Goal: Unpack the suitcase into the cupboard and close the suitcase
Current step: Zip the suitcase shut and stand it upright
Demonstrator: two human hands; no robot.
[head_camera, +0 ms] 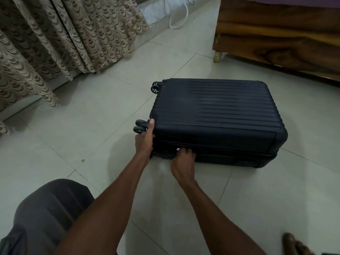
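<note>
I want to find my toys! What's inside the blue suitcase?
Nothing inside shows. The navy suitcase lies flat on the tiled floor with its lid shut. The right hand pinches the zipper pull; the left hand holds the corner.

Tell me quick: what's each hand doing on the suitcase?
Left hand: grips the suitcase corner by the wheels.
Right hand: pinches the zipper pull.
</note>
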